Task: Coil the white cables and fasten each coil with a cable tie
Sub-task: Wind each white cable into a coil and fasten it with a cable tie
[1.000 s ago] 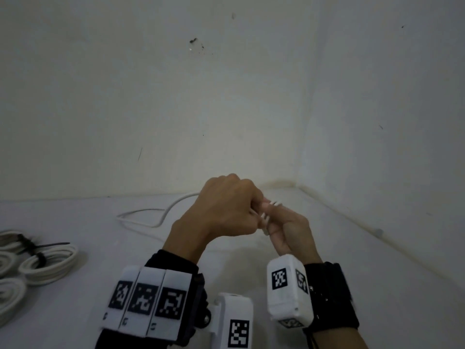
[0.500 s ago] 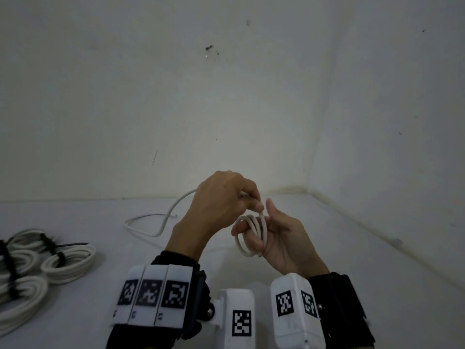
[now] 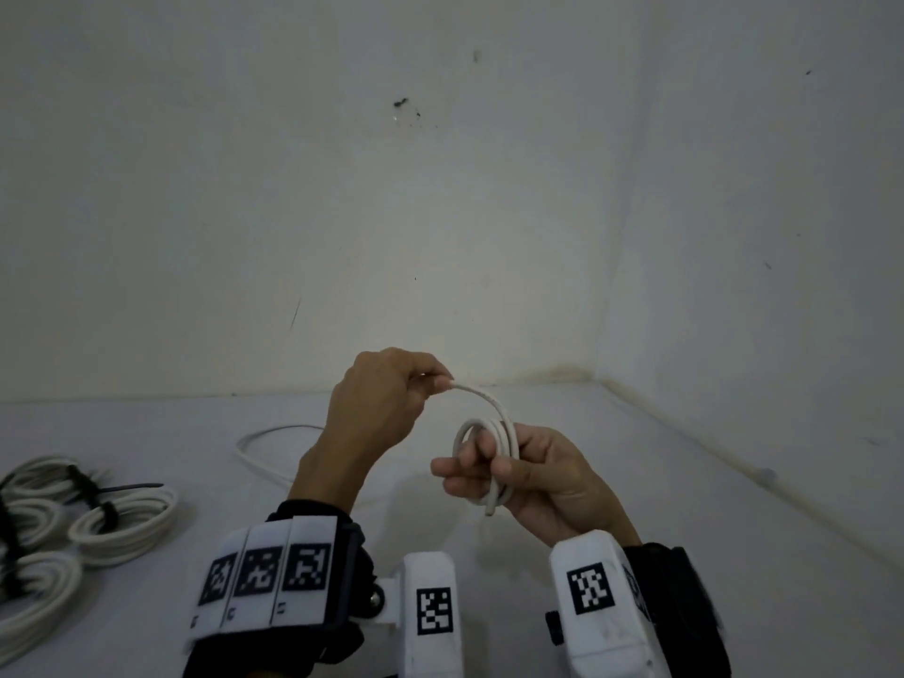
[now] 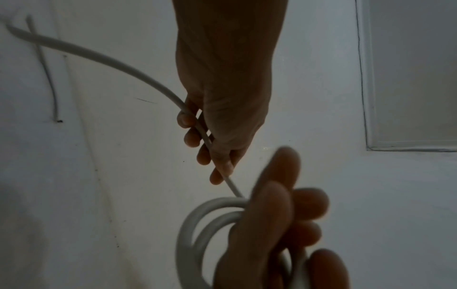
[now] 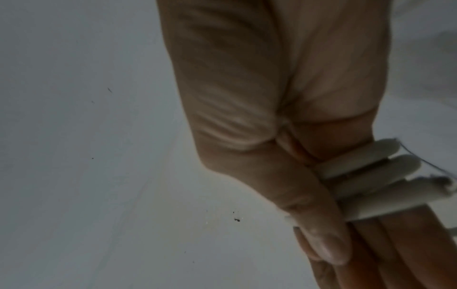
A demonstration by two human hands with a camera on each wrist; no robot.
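Cable (image 3: 489, 435) stands as an upright coil pinched in the right hand (image 3: 528, 474); left hand (image 3: 379, 401) grips the strand arching up-left. No readable writing.

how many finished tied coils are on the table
4 show, in a cluster at the table's left edge: one far back, one behind-left, one rightmost, one nearest. The frame edge cuts the cluster, so more may be hidden.

Two plain off-white walls (image 3: 342, 188) meet in a corner at the right. The pale surface (image 3: 636, 482) below lies in dim, greyish light.
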